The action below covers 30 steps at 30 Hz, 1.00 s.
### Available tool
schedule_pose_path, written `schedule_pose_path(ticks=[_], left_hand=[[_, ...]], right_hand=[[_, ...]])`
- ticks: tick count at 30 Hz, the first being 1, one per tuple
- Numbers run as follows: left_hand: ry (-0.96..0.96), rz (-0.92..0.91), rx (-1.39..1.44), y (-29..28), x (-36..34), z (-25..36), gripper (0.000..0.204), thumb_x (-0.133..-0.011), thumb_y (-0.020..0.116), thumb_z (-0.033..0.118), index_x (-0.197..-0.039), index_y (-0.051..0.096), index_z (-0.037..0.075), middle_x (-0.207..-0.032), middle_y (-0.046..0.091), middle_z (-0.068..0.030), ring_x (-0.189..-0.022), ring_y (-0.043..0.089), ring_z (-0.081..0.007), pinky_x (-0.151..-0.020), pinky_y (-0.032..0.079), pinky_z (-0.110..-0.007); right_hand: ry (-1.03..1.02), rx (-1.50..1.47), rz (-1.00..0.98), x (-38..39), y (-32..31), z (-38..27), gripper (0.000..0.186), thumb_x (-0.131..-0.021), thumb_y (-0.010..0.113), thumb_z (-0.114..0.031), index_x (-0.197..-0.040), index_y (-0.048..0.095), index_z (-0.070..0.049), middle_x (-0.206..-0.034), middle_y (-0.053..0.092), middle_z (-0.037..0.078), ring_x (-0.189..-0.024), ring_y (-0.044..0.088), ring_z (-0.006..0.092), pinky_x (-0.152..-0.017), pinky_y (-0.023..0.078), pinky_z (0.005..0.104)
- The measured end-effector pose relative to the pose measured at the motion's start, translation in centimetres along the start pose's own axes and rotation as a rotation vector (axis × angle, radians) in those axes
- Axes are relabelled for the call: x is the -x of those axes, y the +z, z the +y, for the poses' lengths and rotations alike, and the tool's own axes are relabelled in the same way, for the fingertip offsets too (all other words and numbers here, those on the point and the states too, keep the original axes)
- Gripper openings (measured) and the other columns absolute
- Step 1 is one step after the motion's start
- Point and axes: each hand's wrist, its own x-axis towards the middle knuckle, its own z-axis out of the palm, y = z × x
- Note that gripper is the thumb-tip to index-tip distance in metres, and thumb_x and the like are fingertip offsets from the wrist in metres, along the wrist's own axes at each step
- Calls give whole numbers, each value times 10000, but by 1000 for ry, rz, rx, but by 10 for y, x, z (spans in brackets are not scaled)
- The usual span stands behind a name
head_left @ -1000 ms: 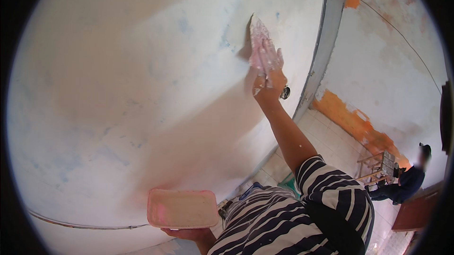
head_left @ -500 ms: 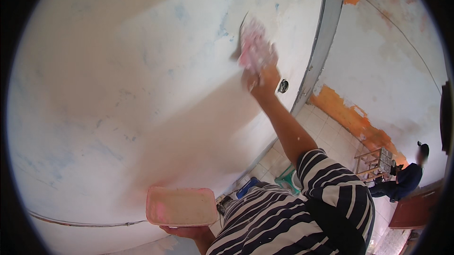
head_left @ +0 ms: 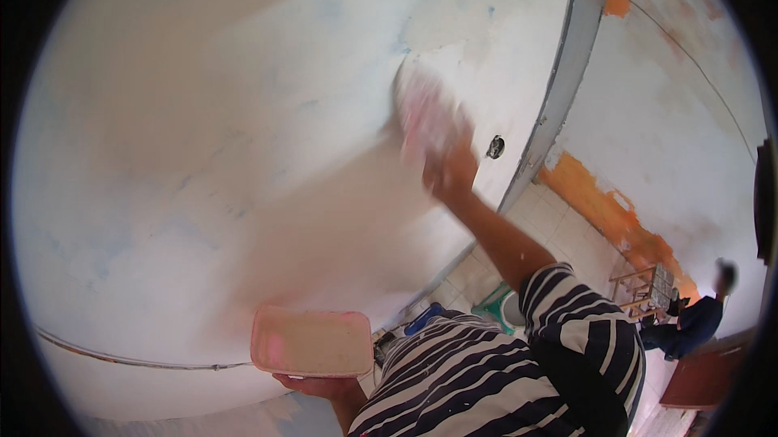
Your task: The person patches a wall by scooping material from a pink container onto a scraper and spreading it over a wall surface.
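My right hand, smeared by motion, reaches up to the pale wall. It is closed round a flat pink-and-white spreader, whose blurred blade lies against or very near the surface; its exact shape does not show. Low down, close to the wall, my left hand supports a shallow pink plastic tray from beneath. Beige putty covers the inside of the tray, with pink showing through at its left. Most of my left fingers are hidden under the tray.
Right of my right hand, an open round socket hole sits in the wall. A cable runs along the wall at lower left. Down on the tiled floor stand a green-and-white bucket and a wooden stool, with another person beside it.
My right hand and the spreader have moved down along the wall. The tray has risen slightly in my left hand. The view has shifted a little.
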Motion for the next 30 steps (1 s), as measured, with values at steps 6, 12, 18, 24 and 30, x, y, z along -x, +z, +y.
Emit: schedule_pose_path(ticks=[6, 12, 18, 24, 30], left_hand=[[155, 242, -22, -46, -14, 63, 636, -958, 432, 639, -1292, 544, 110, -1147, 631, -41, -1028, 617, -208, -818, 550, -405], [298, 241, -112, -181, -22, 136, 667, -990, 366, 624, -1409, 465, 114, -1377, 532, -67, -1229, 528, -265, -978, 484, -443], [408, 223, 17, -239, -23, 188, 637, -1024, 317, 597, -1410, 461, 111, -1328, 567, -58, -1177, 586, -242, -949, 520, -417], [438, 261, 21, -277, -31, 205, 627, -1026, 317, 590, -1403, 464, 111, -1317, 570, -57, -1164, 589, -238, -938, 522, -413], [423, 292, 23, -286, -35, 205, 617, -1028, 317, 583, -1396, 467, 111, -1306, 574, -55, -1151, 593, -235, -927, 524, -409]], right_hand=[[544, -961, -280, 109, 23, -184, 173, -918, 579, -25, -1084, 603, 18, -1179, 676, 188, -1166, 637, 328, -1018, 458, 517], [793, -1067, -309, 156, 47, -290, 264, -942, 641, -24, -1176, 538, 43, -1081, 686, 165, -994, 688, 221, -877, 543, 344], [324, -1007, -445, 196, 77, -348, 337, -880, 675, 30, -1203, 576, 30, -1051, 708, 225, -956, 720, 287, -799, 572, 361], [111, -847, -772, 143, 85, -397, 372, -814, 687, 36, -1177, 629, -19, -1003, 726, 166, -839, 708, 288, -752, 560, 338], [-56, -856, -1096, 132, 112, -424, 456, -778, 660, 23, -1227, 640, -54, -921, 703, 136, -730, 636, 304, -656, 513, 374]])
